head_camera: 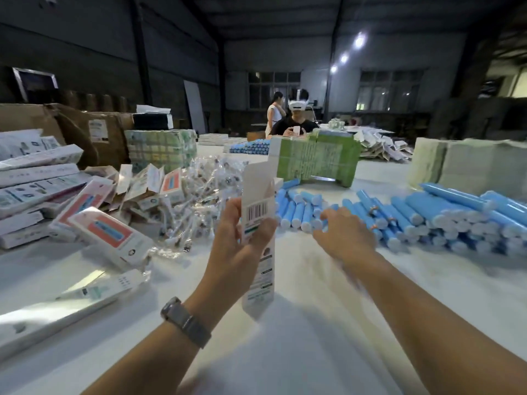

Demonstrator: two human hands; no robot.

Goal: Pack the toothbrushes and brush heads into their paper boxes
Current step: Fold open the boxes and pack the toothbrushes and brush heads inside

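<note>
Toothbrushes (pixel 296 212), light, rigid and slick, are reached for by the right hand (pixel 342 235), fingers spread; the flimsy paper box (pixel 258 212) is pinched mid-length by the left hand (pixel 239 246).

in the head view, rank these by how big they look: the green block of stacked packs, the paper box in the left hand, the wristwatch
1. green block of stacked packs
2. paper box, gripped by the left hand; it is much nearer the camera, so its true size against the block is unsure
3. wristwatch

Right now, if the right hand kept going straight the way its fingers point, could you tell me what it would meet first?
Most likely the blue toothbrush handles: the right hand reaches toward their near white ends, though motion blur leaves contact unclear.
</note>
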